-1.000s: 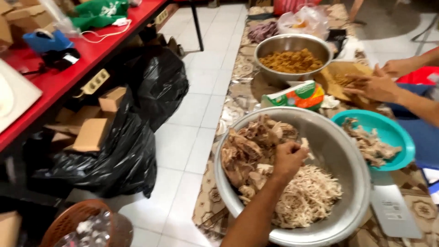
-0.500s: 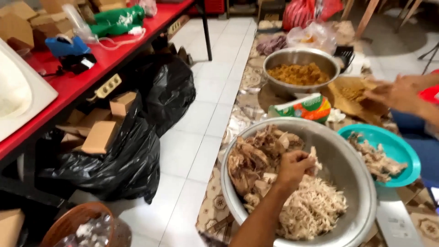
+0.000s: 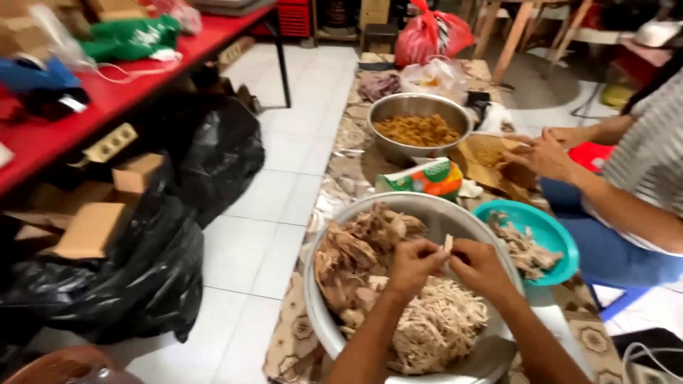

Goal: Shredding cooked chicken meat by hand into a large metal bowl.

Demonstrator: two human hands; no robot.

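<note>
A large metal bowl (image 3: 329, 334) sits on a patterned mat, with chunks of cooked meat (image 3: 356, 249) on its left side and a pile of shredded meat (image 3: 441, 327) lower right. Above the bowl's middle, my left hand (image 3: 413, 267) and my right hand (image 3: 480, 267) meet, both pinching one small pale piece of meat (image 3: 448, 244) between their fingertips.
A teal bowl (image 3: 551, 235) with meat scraps lies right of the big bowl. Behind stand a metal bowl of yellow-brown food (image 3: 420, 128) and a green-orange packet (image 3: 427, 178). Another person's hands (image 3: 544, 153) hold brown paper at the right. Black rubbish bags (image 3: 142, 270) and a red table (image 3: 107, 99) fill the left.
My right hand has come into view and joined the left over the bowl. The left hand has lifted off the meat pile with a small piece. The camera has tilted up.
</note>
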